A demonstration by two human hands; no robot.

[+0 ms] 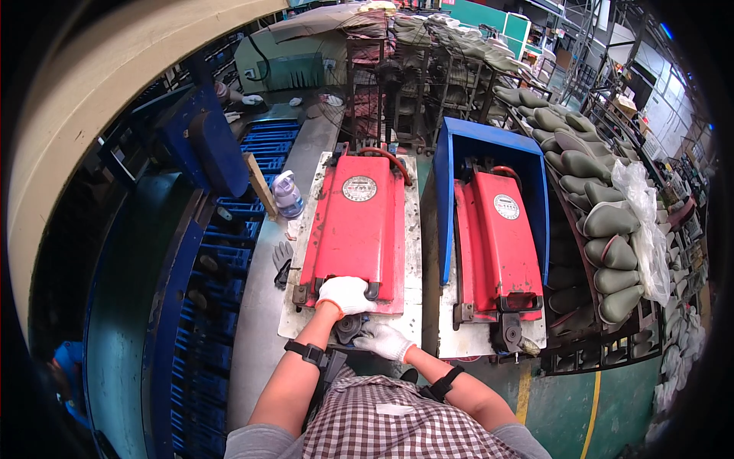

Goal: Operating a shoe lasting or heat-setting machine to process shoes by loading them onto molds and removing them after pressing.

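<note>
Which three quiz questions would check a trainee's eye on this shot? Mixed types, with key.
1. True or false: a blue three-sided hood stands around the right-hand red box-shaped cover.
2. Which hand rests on the front end of the left-hand red box-shaped cover? A) right B) left C) neither
3. Fill in: the translucent pale-purple bottle stands to the ___ of that cover.

Key: 1 true; 2 B, the left hand in its white glove; 3 left.
</note>
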